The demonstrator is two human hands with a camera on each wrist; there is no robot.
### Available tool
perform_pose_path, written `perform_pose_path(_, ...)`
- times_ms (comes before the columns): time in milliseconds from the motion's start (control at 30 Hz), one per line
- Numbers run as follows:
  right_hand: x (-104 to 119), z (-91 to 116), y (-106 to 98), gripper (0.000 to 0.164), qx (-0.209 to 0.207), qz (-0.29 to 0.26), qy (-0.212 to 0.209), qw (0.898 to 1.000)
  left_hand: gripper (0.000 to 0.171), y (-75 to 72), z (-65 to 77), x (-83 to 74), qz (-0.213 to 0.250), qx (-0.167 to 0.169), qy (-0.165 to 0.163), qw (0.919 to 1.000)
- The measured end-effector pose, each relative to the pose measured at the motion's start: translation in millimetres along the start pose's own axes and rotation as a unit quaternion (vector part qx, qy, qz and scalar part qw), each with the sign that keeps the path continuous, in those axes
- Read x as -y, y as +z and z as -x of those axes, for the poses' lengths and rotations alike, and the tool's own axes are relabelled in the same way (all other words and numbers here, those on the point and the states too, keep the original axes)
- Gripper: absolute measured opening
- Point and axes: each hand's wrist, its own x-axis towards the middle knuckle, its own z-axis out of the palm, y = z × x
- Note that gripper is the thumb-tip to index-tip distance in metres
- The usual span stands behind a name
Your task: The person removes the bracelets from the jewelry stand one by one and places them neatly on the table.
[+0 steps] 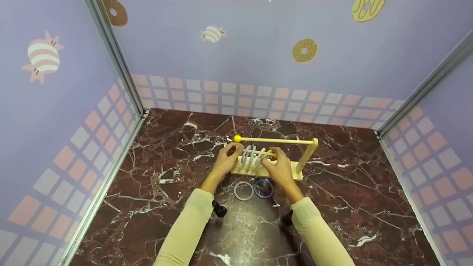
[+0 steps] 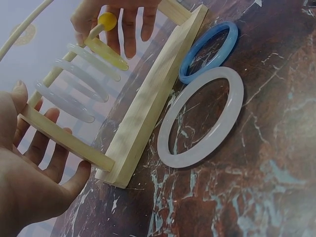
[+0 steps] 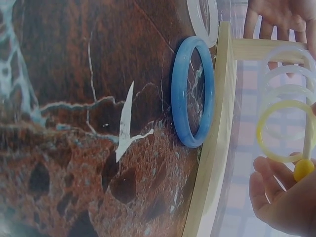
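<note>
A wooden bangle stand (image 1: 258, 170) has two rods at different heights, each tipped with a yellow ball. My left hand (image 1: 226, 160) grips the short upright post (image 2: 66, 138) at the stand's left end, thumb at its top and fingers behind it. On the lower rod (image 2: 53, 75) hang three pale bangles (image 2: 81, 81) and a yellow bangle (image 3: 259, 132). The yellow one is the closest to the ball end (image 3: 303, 170). My right hand (image 1: 279, 168) pinches the yellow bangle beside the rod, partly hidden at the edge of the right wrist view.
In front of the stand, a white bangle (image 2: 168, 143) and a blue bangle (image 3: 180, 94) lie side by side on the dark red marbled tabletop (image 1: 155, 207). The upper rod (image 1: 277, 140) runs above both hands from the tall right post (image 1: 307, 157). Patterned panels (image 1: 236, 55) enclose the table.
</note>
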Motion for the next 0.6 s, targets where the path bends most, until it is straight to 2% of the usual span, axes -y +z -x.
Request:
perform_pose_path(333, 2.8, -3.2, -5.0, 0.049, 0.02, -0.026, 0.024, 0.999, 0.024, 0.6, 0.1, 0.0, 0.011, -0.015, -0.006, 0.9998)
perform_pose_path(600, 3.0, -7.4, -17.4, 0.049, 0.035, -0.029, 0.015, 0.999, 0.023, 1.1, -0.1, 0.9, 0.017, -0.015, -0.006, 0.9997)
